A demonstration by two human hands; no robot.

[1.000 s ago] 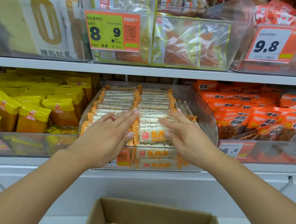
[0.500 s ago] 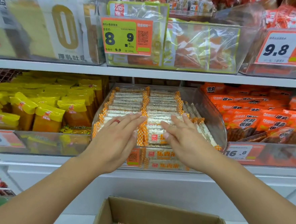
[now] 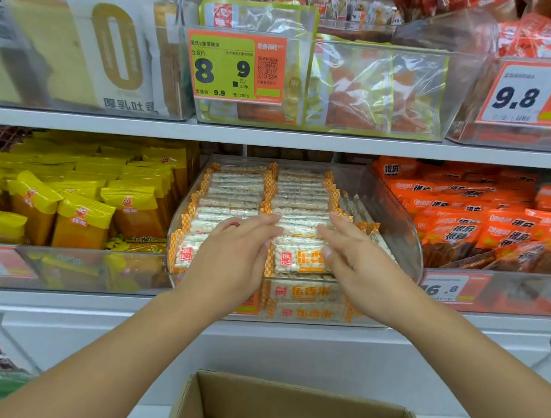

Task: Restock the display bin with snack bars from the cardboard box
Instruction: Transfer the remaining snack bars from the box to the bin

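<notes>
On the far left of the lower shelf sit rows of yellow snack packs [image 3: 82, 208] in a clear tray. Next to them, in the middle, is the clear display bin [image 3: 406, 237] with a curved front wall. It is full of snack bars [image 3: 236, 189] in see-through wrappers with orange checked ends. They lie flat in two neat rows, and a few more stand on edge along the right side of the bin.

The left hand [image 3: 232, 254] lies flat on the left row of bars. Its fingers are straight and close together, pointing up and to the right, pressing on the wrappers. It holds nothing.

The right hand [image 3: 358, 263] lies on the right row. Its fingers are straight and a bit spread, pointing up and to the left, touching the bars. It holds nothing too. Between the two hands you can see one bar with a red stamp and orange writing.

To the right of the bin are orange snack packs [image 3: 482, 223].

On the shelf above hangs a green and orange price tag [image 3: 235, 67], and far right is a white price tag [image 3: 520, 95].

At the bottom is the open cardboard box [image 3: 303, 403], with a few wrapped bars showing inside at the very edge.
</notes>
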